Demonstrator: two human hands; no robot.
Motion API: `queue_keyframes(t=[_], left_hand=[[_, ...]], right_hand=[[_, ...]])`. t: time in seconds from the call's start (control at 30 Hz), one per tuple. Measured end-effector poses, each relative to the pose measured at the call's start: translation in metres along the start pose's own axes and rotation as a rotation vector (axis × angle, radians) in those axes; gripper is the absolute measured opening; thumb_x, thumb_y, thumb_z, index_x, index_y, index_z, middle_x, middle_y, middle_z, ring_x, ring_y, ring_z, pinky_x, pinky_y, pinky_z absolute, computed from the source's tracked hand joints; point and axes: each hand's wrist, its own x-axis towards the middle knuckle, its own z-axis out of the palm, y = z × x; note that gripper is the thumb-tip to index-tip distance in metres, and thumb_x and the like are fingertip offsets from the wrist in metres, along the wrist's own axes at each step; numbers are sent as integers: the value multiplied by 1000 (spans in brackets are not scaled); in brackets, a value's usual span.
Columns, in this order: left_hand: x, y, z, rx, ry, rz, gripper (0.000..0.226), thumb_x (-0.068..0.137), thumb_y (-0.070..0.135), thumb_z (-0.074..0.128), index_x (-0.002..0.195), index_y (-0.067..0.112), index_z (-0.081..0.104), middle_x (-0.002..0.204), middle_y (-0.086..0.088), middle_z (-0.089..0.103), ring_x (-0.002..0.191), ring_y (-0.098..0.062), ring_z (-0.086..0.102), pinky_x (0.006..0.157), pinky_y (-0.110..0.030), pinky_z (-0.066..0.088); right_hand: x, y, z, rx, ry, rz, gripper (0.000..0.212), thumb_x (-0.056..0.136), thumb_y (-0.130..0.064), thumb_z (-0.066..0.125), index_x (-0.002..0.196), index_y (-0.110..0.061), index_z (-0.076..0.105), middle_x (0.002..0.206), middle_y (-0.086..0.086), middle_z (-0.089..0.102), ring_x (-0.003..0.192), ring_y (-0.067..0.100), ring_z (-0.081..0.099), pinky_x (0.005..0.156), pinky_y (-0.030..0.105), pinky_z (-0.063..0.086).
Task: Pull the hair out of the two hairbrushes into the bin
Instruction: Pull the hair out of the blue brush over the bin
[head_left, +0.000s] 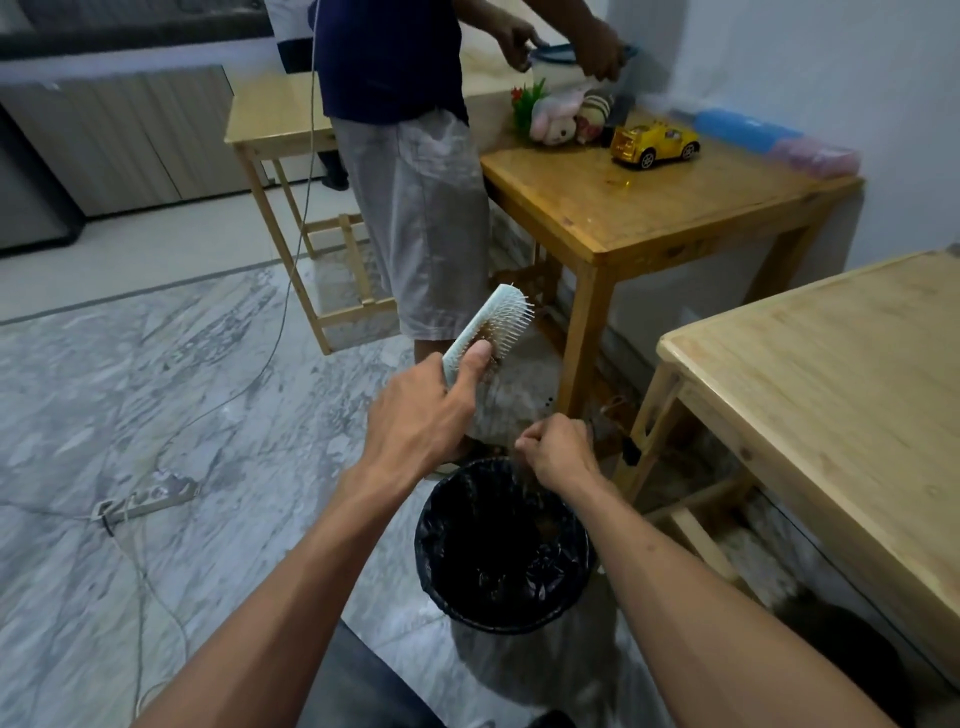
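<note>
Above the round bin lined with a black plastic bag (506, 545), the left hand (415, 415) is wrapped around the handle of a pale blue paddle hairbrush with light pins (491, 327), thumb pressed up along its edge, so that the head points up and away with the pins facing right. A brownish mat of hair (493, 335) clings among the pins just beside the thumb. The right hand (558, 449) is lower, over the bin's far rim, closed into a loose fist with the fingertips pinched together; thin strands appear to trail from it toward the bin, though they are too fine and blurred to be sure of.

I judge the step in hand to be dropping a pulled tuft, with more hair left on the brush. To do it well, open the right hand fully over the middle of the bin, not its rim, so the strands fall inside and not onto the marble floor (156, 389). Then bring the brush lower and closer to the opening, pinch the mat at its base near the pad, and draw along the pins rather than across them, keeping the left grip firm.

The second brush is not in view. A light wooden table (831, 389) stands just right of the bin, and another person stands behind at a darker wooden table (649, 202).
</note>
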Motion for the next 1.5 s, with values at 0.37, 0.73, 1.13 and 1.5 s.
queue_keyframes(t=[0.37,0.73,1.13,1.5], left_hand=[[3,-20,12,9,-94,-56,79,101,66,5,124,14,60,103,-10,67,94,-32,61,85,-46,48],[-7,-35,28,108,-122,-85,63,105,59,15,107,13,58,107,-14,67,91,-32,57,75,-41,38],[-20,-51,50,165,-68,-137,66,103,62,16,109,10,58,105,-16,69,92,-37,63,73,-43,44],[-18,-50,57,101,-109,-100,61,106,58,17,105,11,56,105,-15,68,90,-34,60,71,-41,39]], right_hand=[[-15,-54,-52,546,-358,-228,37,90,-7,64,125,-19,69,106,-1,71,91,24,71,68,27,51],[-16,-23,-5,481,6,-70,18,90,-17,74,74,-17,81,66,0,74,64,13,66,69,30,58],[-2,-1,14,199,137,192,30,89,-21,70,116,-11,75,114,13,75,102,33,71,82,34,58],[-19,-22,-10,674,-508,10,30,85,-7,63,111,-16,75,100,9,76,88,21,73,66,25,56]])
